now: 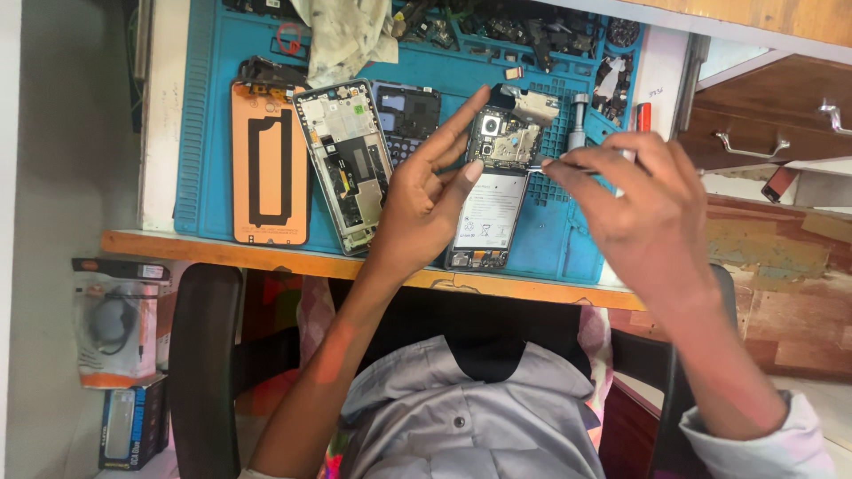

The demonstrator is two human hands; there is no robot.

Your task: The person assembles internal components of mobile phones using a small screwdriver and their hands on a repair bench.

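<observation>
left fingers [461, 133] on the opened phone [491, 191] — right fingers [568, 168] just beside

The opened phone [491, 191] lies back-up on the blue mat, its back cover off, showing a white battery below and the grey camera board above, lengthwise toward the desk's front edge. Thin metal tweezers [543, 164] touch its upper right edge.
</observation>
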